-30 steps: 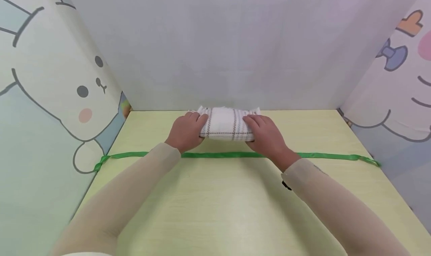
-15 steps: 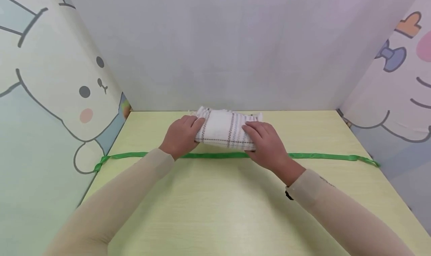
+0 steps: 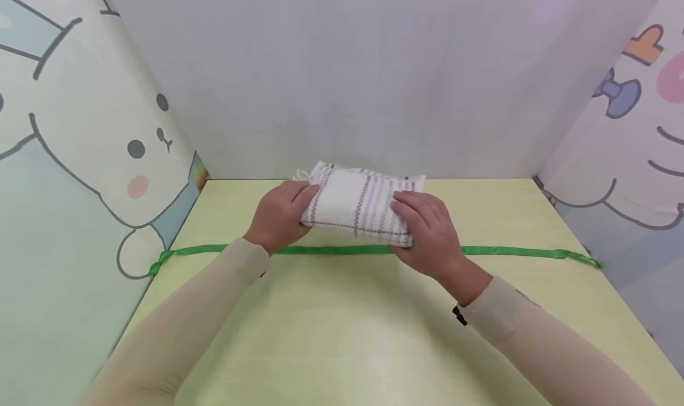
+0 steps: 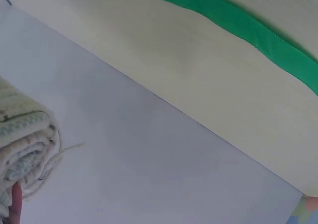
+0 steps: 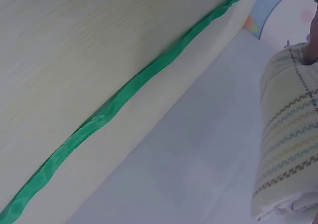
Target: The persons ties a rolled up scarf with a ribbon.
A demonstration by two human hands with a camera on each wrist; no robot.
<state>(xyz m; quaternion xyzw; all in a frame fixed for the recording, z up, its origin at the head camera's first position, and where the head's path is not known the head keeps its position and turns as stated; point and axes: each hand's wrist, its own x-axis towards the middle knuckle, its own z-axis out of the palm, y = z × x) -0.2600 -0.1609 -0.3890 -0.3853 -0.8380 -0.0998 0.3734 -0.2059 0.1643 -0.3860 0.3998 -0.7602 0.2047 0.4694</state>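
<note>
A white cloth (image 3: 342, 199) with brown, blue and pink woven stripes is folded into a thick bundle between both hands. Its layered, rolled-up end (image 4: 27, 149) with a loose thread shows in the left wrist view. My left hand (image 3: 280, 213) grips the left end, thumb on the near side. On the right end, my right hand (image 3: 430, 234) holds on with its fingers over the top. The bundle tilts, its right side nearer to me, and appears raised above the table. In the right wrist view the striped cloth (image 5: 290, 139) fills the right edge. The undersides of both grips are hidden.
A green ribbon (image 3: 336, 250) runs across the pale wooden table (image 3: 342, 323), tied at both sides. Behind stands a plain light wall (image 3: 363, 85). Panels with cartoon animals flank the table at left (image 3: 96, 127) and right (image 3: 636, 145).
Both hands have moved nearer and slightly apart, carrying the cloth with them. The bundle has tilted, its right end coming closer, and more of its top face shows.
</note>
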